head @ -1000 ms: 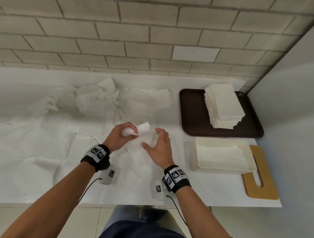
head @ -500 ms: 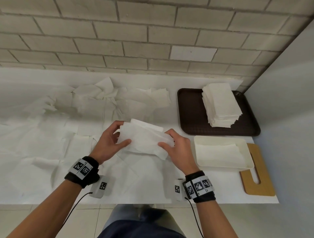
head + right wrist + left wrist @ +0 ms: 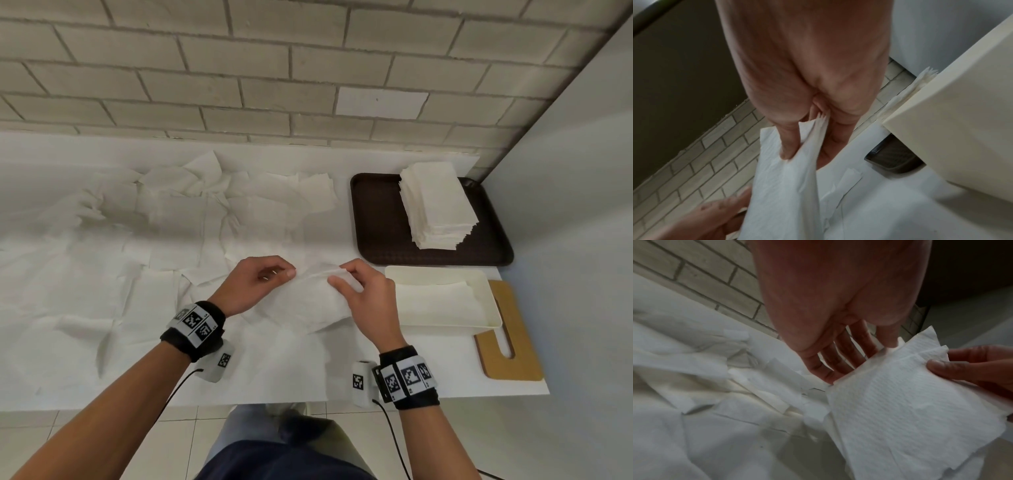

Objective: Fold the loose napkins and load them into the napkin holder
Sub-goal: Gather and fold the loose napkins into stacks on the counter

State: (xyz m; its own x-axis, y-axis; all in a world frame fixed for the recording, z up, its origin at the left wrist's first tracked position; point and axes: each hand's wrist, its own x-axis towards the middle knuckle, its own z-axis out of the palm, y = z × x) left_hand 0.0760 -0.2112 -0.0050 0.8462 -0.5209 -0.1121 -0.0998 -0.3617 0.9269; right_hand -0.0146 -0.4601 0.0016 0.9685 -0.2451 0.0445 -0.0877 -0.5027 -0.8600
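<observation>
Both hands hold one white napkin (image 3: 308, 301) just above the table's middle. My left hand (image 3: 263, 281) pinches its upper left edge; in the left wrist view the left fingers (image 3: 840, 365) sit behind the napkin (image 3: 910, 410). My right hand (image 3: 363, 294) pinches the upper right edge, thumb on top, and the right wrist view shows the thumb (image 3: 789, 141) pressing the napkin (image 3: 785, 186) against the fingers. The cream napkin holder (image 3: 489, 301) sits just right of my right hand with folded napkins (image 3: 438, 301) lying in it. Loose napkins (image 3: 191, 212) are strewn over the table's left and back.
A brown tray (image 3: 376, 222) at the back right carries a tall stack of folded napkins (image 3: 438, 205). A wooden board (image 3: 513, 346) lies under the holder's right end. A brick wall runs along the back and a pale wall stands on the right.
The crumpled napkin my left hand was gripping has been opened out and is now stretched between both hands. Both hands have moved slightly right and now pinch its top edge.
</observation>
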